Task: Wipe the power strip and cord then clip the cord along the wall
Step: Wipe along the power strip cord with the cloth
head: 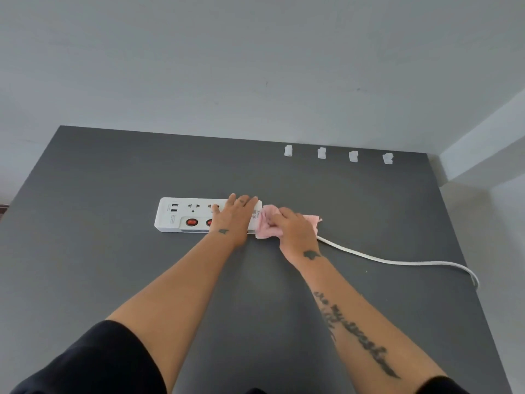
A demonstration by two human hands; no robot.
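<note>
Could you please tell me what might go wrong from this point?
The left hand lies flat across the power strip, right beside a red switch; bracing there might flip it.
The right hand grips the pink cloth bunched at the strip's cord end; wiping outward could tug the strip sideways.
The cord runs off the table at its right edge, so it might snag there.

White power strip with red switches, pink cloth, white cord, dark grey desk, four white clips, pale grey wall, black sleeves
</note>
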